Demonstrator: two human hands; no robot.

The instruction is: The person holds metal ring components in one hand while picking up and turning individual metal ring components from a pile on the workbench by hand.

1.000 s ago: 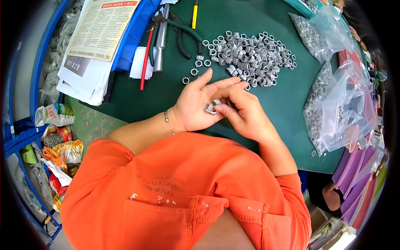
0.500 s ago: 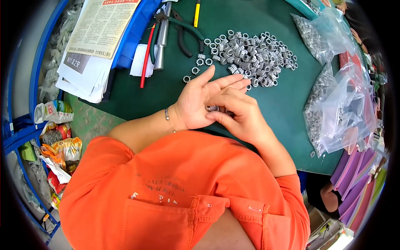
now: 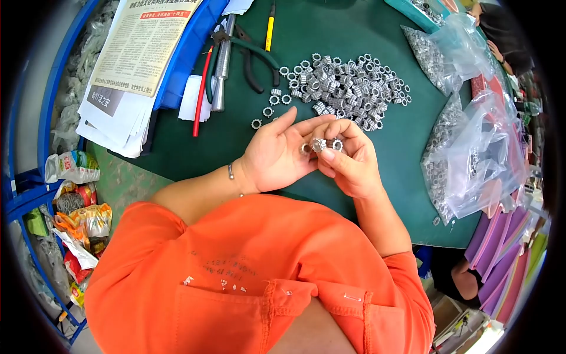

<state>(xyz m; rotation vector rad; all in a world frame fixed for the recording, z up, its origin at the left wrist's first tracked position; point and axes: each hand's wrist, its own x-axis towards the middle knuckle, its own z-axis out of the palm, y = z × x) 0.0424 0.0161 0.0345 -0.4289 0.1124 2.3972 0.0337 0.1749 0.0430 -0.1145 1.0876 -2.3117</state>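
My left hand [image 3: 272,154] lies palm up with its fingers stretched out, wearing a thin bracelet [image 3: 230,172] at the wrist. A small toothed metal ring [image 3: 305,148] is at its palm, by the base of the fingers. My right hand [image 3: 355,160] is closed, pinching small toothed metal rings [image 3: 319,144] between thumb and fingers just over the left fingers. Another metal ring [image 3: 337,145] shows its open end between the right fingers. Beyond both hands spreads a pile of the same metal rings [image 3: 348,88], with several loose ones [image 3: 268,111] at its left side.
Pliers [image 3: 253,53], a red pencil [image 3: 202,94], a metal rod [image 3: 221,76] and a yellow pen [image 3: 270,29] lie left on the green table [image 3: 401,171]. Papers [image 3: 118,118] rest by a blue bin [image 3: 183,65]. Clear bags of rings [image 3: 442,153] line the right edge; another person's hand [image 3: 495,50] is beyond.
My right hand has lifted and turned from the left palm, bringing the pinched rings into sight near the left fingers. The view has shifted slightly.
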